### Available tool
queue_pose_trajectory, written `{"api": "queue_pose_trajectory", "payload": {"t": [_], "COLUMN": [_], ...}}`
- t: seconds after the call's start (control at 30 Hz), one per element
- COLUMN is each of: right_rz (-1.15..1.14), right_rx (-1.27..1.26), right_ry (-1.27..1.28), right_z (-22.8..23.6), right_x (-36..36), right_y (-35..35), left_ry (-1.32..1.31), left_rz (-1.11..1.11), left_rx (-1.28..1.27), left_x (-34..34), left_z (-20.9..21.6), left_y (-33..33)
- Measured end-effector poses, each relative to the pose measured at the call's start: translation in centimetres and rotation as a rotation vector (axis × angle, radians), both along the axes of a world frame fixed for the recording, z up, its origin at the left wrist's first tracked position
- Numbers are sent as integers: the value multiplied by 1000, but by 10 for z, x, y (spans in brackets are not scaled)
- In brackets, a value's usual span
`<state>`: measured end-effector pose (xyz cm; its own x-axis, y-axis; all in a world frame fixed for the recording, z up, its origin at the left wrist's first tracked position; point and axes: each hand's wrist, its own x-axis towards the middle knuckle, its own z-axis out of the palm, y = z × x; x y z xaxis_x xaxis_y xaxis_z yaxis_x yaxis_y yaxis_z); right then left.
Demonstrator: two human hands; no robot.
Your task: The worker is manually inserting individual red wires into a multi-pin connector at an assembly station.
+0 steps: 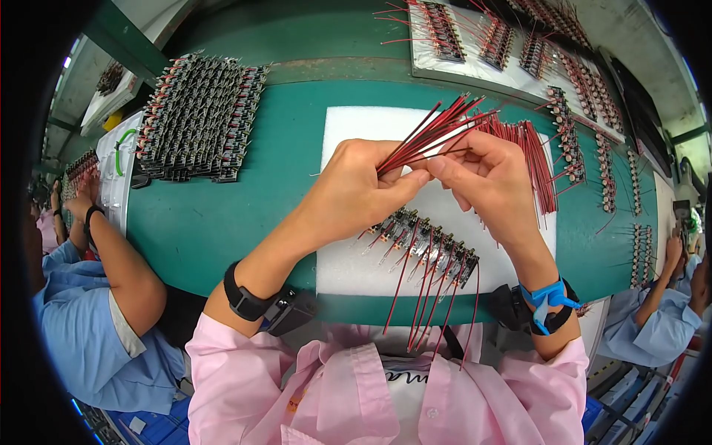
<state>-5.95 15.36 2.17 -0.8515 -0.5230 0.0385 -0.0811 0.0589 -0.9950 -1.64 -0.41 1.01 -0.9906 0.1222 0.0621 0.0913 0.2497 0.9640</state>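
While the left hand (354, 182) grips the wires (426, 139) above the foam (343, 271) and the right hand (486, 174) pinches one strand (454, 151), others could slip onto the boards (429, 245) nearby — should the left grip slacken.

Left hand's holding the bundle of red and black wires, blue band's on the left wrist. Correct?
Not quite: the blue band is on the right wrist, as the head view shows. The left hand does hold the bundle of red and black wires.
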Motion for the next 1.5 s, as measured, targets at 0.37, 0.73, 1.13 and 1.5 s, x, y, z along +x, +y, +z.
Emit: {"api": "queue_pose_trajectory", "payload": {"t": [0.37, 0.73, 1.13, 1.5], "right_rz": [-29, -87, 27, 11], "right_rx": [225, 104, 401, 483], "right_ry": [151, 230, 303, 294], "right_z": [-1, -18, -41, -44], "right_x": [9, 18, 14, 18], "right_y": [3, 2, -3, -9], "left_ry": [168, 342, -56, 61], "left_rz": [-26, -106, -62, 56], "left_rx": [-193, -328, -322, -304], "left_x": [2, 0, -8, -6], "left_z": [3, 2, 4, 10], "left_y": [-2, -8, -20, -23]}}
